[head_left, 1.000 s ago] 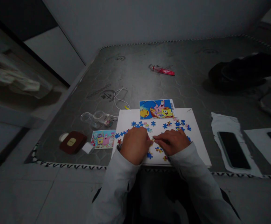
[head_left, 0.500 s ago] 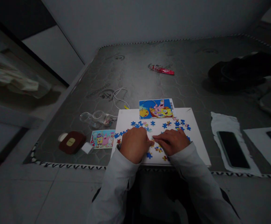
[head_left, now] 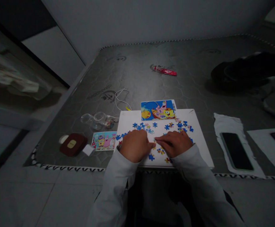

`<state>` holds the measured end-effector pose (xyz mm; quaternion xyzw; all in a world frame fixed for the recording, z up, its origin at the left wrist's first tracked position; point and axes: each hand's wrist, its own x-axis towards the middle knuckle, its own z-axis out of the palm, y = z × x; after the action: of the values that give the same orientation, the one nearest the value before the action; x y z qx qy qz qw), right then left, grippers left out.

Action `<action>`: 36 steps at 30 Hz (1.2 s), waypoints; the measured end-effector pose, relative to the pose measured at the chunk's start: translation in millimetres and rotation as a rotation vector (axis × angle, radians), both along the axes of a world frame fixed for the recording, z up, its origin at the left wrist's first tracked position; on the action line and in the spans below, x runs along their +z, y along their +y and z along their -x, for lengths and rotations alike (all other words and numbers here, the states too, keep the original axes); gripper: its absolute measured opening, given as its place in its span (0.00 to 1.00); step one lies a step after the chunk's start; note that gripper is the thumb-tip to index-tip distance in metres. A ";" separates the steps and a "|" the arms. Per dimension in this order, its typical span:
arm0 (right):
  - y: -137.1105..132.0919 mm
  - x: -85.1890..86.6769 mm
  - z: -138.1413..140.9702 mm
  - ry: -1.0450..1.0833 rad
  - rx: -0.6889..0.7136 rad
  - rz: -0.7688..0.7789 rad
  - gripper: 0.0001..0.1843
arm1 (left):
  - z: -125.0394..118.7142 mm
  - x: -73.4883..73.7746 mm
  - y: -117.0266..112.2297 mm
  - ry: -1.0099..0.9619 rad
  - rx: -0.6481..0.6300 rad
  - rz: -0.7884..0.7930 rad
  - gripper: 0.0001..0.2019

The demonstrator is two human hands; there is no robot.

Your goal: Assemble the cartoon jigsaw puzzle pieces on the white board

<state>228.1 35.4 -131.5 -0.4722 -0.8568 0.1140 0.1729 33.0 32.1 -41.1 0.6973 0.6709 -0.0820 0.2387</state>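
Note:
My right hand (head_left: 175, 143) is closed in a pinch, thumb and forefinger on a small pale jigsaw puzzle piece (head_left: 154, 141). From the other side, the thumb of my left hand (head_left: 135, 145) presses at a yellowish piece touching it; this hand's other fingers are curled under and mostly hidden. Around both hands, loose blue puzzle pieces (head_left: 155, 125) and yellow ones (head_left: 160, 151) lie on a white board (head_left: 199, 151). A cartoon picture card (head_left: 158, 110) rests at the board's far edge.
Left of the board are a second cartoon card (head_left: 103, 141), a brown case (head_left: 73, 144), a white charger (head_left: 89, 150), clear plastic containers (head_left: 101, 118) and a white cable (head_left: 122, 99). A phone (head_left: 236, 151) lies on white paper at right. A red packet (head_left: 164, 70) is farther back.
My left hand has drawn back slightly to the left, so a bit more of the piece shows between the fingertips. My right hand stays almost still.

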 end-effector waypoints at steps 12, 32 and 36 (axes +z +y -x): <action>-3.2 1.7 5.1 0.016 -0.032 -0.015 0.10 | 2.4 5.9 1.5 -0.057 0.022 -0.001 0.15; -2.3 11.5 -7.4 0.064 -0.060 -0.067 0.06 | 4.3 8.1 -0.6 -0.062 0.043 -0.025 0.13; 1.4 29.2 -13.6 -0.068 -0.001 0.094 0.07 | 7.6 16.1 -7.7 -0.004 0.014 -0.008 0.10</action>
<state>241.8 36.9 -102.3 -0.4838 -0.8557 0.1379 0.1215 25.4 24.4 -25.0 0.6937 0.6755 -0.0765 0.2378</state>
